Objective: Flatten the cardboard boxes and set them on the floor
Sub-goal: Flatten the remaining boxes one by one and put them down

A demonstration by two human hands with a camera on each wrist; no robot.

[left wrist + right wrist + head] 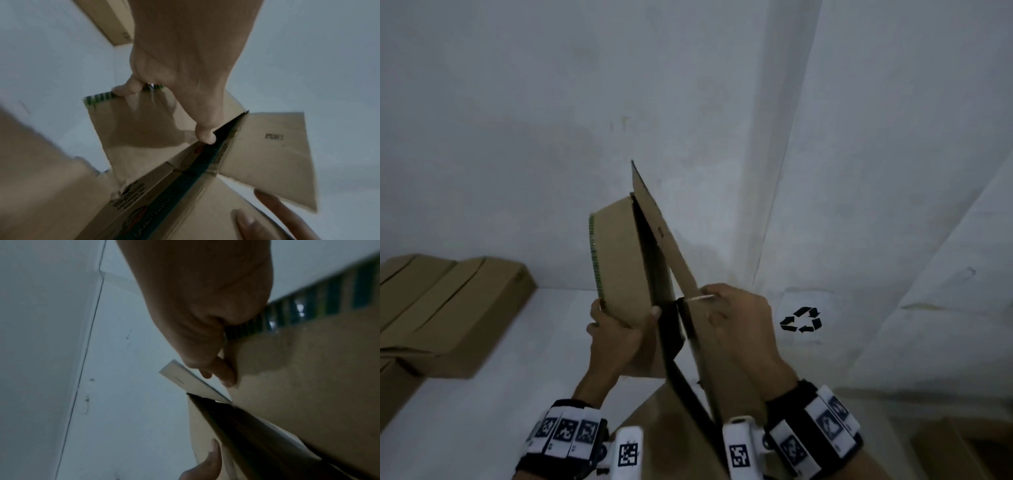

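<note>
A brown cardboard box, folded nearly flat, is held up in front of the white wall. My left hand grips its left flap, fingers curled over the green-striped edge and thumb at the dark printed fold. My right hand grips the right panel, which stands up at a slant. A strip of pale tape sticks out by the right fingers. In the left wrist view the right hand's fingertips lie on the lower panel.
A stack of flattened cardboard boxes lies at the left on the white surface. A black recycling symbol marks the white sheet to the right. More cardboard lies below my wrists, and another piece at the bottom right.
</note>
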